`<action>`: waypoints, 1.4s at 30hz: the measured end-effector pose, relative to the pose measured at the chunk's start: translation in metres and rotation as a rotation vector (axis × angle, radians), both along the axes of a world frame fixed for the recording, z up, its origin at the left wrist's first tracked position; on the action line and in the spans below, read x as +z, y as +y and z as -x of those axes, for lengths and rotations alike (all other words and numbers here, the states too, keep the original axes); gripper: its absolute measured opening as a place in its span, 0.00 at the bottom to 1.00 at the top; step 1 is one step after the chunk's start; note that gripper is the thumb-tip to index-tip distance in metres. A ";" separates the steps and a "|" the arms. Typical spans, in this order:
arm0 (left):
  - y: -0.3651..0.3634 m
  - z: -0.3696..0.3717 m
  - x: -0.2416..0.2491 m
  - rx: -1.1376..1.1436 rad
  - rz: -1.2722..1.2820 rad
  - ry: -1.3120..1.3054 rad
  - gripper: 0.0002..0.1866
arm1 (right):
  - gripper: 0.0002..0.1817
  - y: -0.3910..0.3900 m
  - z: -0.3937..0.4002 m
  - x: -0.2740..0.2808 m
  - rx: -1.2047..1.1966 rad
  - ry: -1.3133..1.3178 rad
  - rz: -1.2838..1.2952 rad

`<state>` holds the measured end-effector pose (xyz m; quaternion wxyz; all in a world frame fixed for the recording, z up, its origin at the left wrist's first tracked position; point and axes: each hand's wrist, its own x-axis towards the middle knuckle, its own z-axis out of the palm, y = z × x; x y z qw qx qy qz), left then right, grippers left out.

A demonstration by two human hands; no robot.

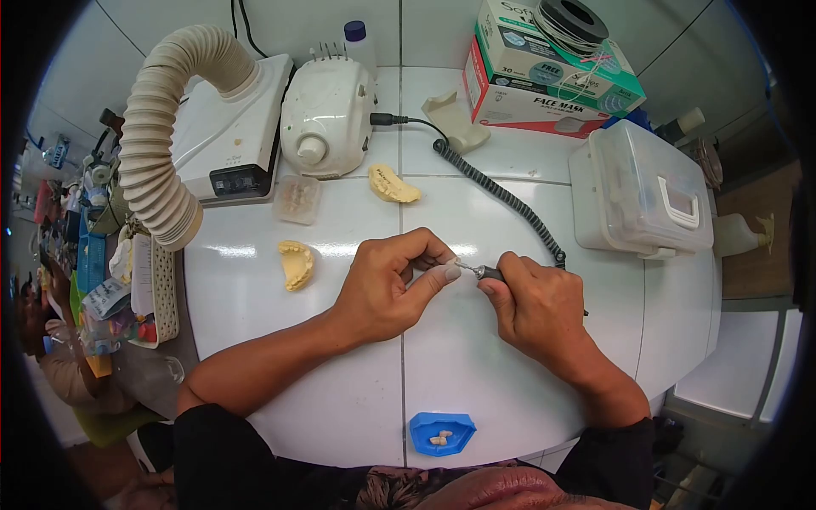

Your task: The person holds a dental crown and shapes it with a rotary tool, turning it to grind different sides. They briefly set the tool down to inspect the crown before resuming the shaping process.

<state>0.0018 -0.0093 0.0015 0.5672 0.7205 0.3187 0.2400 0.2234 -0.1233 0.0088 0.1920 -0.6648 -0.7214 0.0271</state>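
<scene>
Between thumb and forefinger, my left hand (382,285) pinches a small whitish dental piece, mostly hidden by the fingertips. My right hand (544,306) is wrapped around a dark rotary handpiece (490,273), its thin metal bur reaching the left fingertips. A black coiled cord (510,200) runs from near the right hand up to the white micromotor control unit (323,119). Left of my hands lies a yellowish plaster dental cast (296,266), with a second cast (393,184) farther back. Close to my body, a blue tray (418,436) holds a few tooth-coloured pieces (440,438).
A ribbed hose (144,144) arches from a white boxy machine (229,127) at the left. Beside it sits a small clear box (297,199). Face mask boxes (544,106) and a white lidded case (642,191) stand back right. Another person (72,365) is at far left.
</scene>
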 end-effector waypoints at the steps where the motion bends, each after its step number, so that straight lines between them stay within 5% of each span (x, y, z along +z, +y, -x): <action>1: 0.000 0.000 0.000 0.002 -0.006 -0.006 0.06 | 0.23 0.000 0.000 0.001 0.001 -0.001 0.003; 42: 0.003 -0.001 -0.013 0.031 -0.035 -0.121 0.10 | 0.22 0.002 -0.002 0.001 -0.007 0.026 0.012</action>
